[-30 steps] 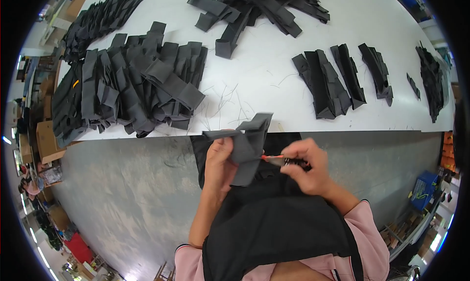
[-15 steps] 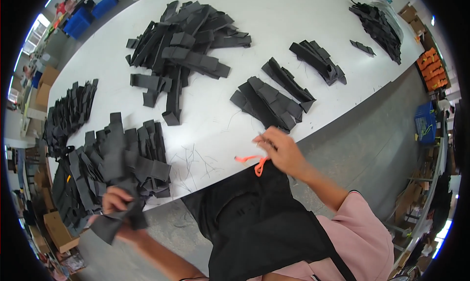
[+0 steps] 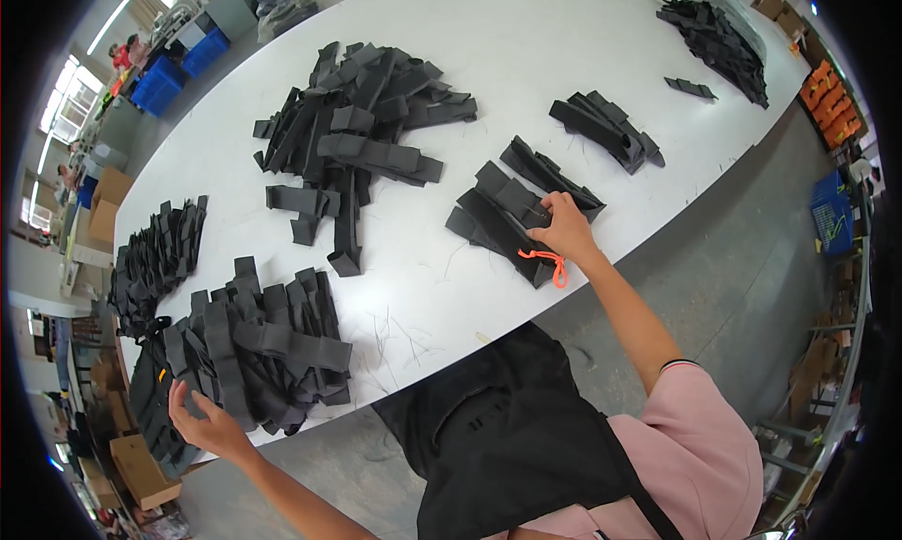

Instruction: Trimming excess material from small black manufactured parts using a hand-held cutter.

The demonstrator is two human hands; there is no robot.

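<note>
My left hand is open, fingers apart, at the near edge of a pile of folded black fabric strips at the left front of the table. It holds nothing. My right hand is closed at a smaller stack of black strips, its fingertips touching the upper strips. From under this hand hangs a knotted orange cord; the small tool it seems tied to is mostly hidden in my fingers. Just beyond lie a narrow bundle of strips and another bundle.
A large heap of black strips lies mid-table on the white table, a tight row at far left. A single strip and another pile lie far right. Loose threads are scattered near the front edge.
My left hand has let go of the black strip, which now seems to lie on the left pile. My right hand has moved up and right onto the strip stack, carrying the orange cord.
</note>
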